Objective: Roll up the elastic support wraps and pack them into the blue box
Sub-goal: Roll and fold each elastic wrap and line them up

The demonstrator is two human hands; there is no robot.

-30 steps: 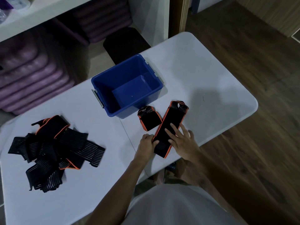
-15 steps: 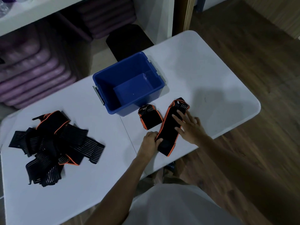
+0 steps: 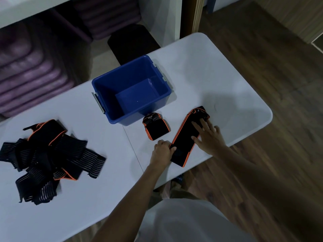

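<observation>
Head view, surroundings: a tangled pile of wraps lay at your far left on the white table; the blue box stood mid-table, a short folded wrap just beside its near wall.
Writing: none you could read.
Left hand: you pinched the near end of the long wrap in curled fingers.
Right hand: your fingers were spread flat, pressing its far half.
</observation>
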